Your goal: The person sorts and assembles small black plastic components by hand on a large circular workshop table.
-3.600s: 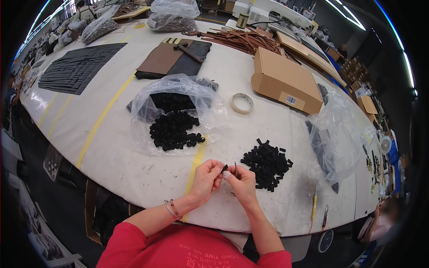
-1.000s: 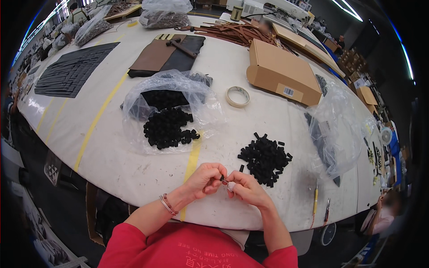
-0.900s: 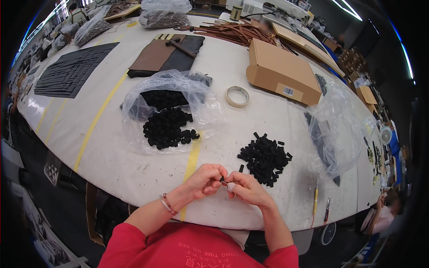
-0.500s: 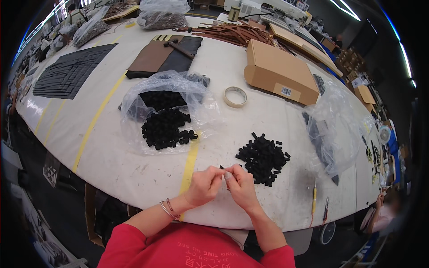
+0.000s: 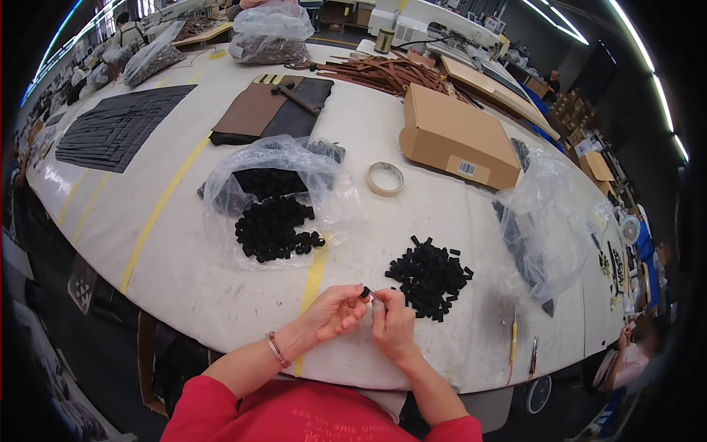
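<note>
My left hand [image 5: 335, 317] pinches a small black loop-like piece [image 5: 364, 292] between thumb and fingertips, its other fingers loosely curled. Close beside it, my right hand [image 5: 394, 324] is closed on a thin metal tool [image 5: 374, 295], whose tip points at the black piece; whether it touches cannot be made out. Just beyond my right hand lies a pile of small black tube-like pieces [image 5: 428, 276]. Farther left, small rounded black pieces [image 5: 269, 228] spill from an open clear plastic bag [image 5: 221, 184].
A tape roll [image 5: 385, 179] and a cardboard box [image 5: 460, 136] lie ahead. At right are a yellow-handled tool [image 5: 514, 335], another slim tool [image 5: 534, 353] and a clear plastic bag [image 5: 549, 228]. Dark strips [image 5: 121, 129] and brown-and-black sheets [image 5: 254, 107] with a hammer [image 5: 294, 96] lie far left.
My hands have come slightly apart and turned, so the black piece and the thin metal tool now show between them. The view has tilted a little, shifting the table lower.
</note>
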Tool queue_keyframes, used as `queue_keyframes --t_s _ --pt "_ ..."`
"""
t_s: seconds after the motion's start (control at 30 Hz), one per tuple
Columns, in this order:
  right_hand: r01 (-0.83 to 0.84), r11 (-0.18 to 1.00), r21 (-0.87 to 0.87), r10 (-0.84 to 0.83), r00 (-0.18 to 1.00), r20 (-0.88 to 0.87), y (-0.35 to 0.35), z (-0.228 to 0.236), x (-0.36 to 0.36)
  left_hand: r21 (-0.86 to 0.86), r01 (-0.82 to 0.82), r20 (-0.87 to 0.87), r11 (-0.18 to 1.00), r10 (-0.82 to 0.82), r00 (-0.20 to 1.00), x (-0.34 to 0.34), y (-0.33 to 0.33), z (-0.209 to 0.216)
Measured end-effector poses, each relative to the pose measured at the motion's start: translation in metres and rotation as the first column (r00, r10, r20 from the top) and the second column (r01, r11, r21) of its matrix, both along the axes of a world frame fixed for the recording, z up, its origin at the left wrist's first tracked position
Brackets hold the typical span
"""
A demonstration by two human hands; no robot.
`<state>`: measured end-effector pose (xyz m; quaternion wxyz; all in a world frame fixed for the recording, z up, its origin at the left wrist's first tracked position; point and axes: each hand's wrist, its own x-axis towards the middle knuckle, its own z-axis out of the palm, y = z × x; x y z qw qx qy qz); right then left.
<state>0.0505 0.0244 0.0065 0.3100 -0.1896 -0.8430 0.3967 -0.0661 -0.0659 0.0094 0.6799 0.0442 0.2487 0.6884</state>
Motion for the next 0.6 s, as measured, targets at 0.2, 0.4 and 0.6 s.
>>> queue_keyframes --t_s 0.2,0.4,0.6 --pt "-0.168 0.477 -0.863 0.225 0.972 -0.066 0.020 0.026 0.003 -0.069 -0.318 -0.170 0.945 0.303 0.938 -0.008 -0.002 0.004" --pt "0.091 0.995 0.029 -0.095 0.907 0.411 0.052 0.023 0.022 -0.094 -0.709 -0.109 0.698 0.701 0.705 -0.029 -0.003 0.007" --pt "0.087 0.953 0.290 -0.250 0.768 0.590 0.041 0.022 0.000 -0.089 -0.504 -0.258 0.859 0.469 0.845 -0.016 0.000 0.002"
